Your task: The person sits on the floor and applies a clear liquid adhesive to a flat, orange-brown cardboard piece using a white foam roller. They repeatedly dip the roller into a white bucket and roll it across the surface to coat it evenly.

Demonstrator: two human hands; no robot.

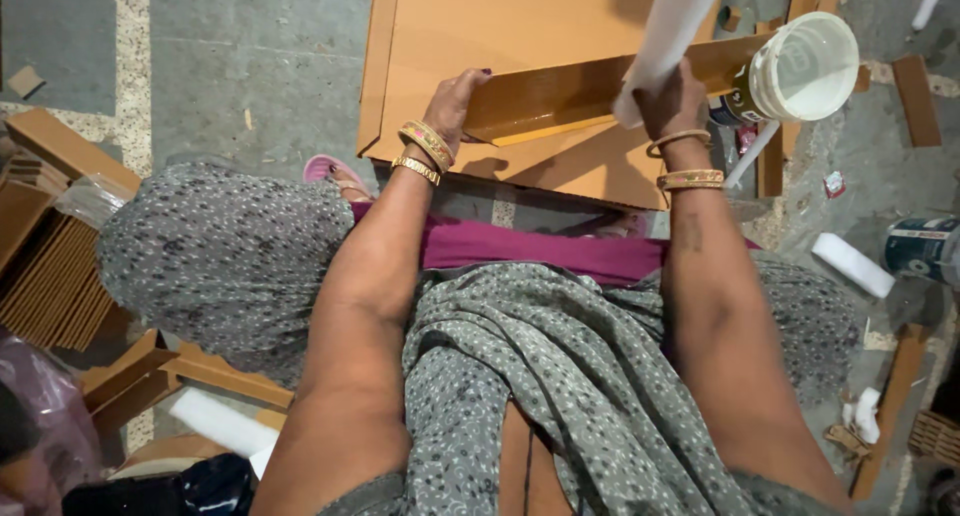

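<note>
Two hands gripping: left hand [455,101] plank [560,96], right hand [672,104] roll [668,31].

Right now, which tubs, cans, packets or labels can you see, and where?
White plastic bucket: top right, round, open, tilted on its side, with a printed band on its wall.
Can: right edge, on the floor, lying down, dark blue and white label.
Small wrapper: floor below the bucket, red and white.

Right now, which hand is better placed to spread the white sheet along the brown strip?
The right hand, probably. It already grips the white sheet where it meets the brown strip. The left hand holds the strip's other end against the board, steadying it.
</note>
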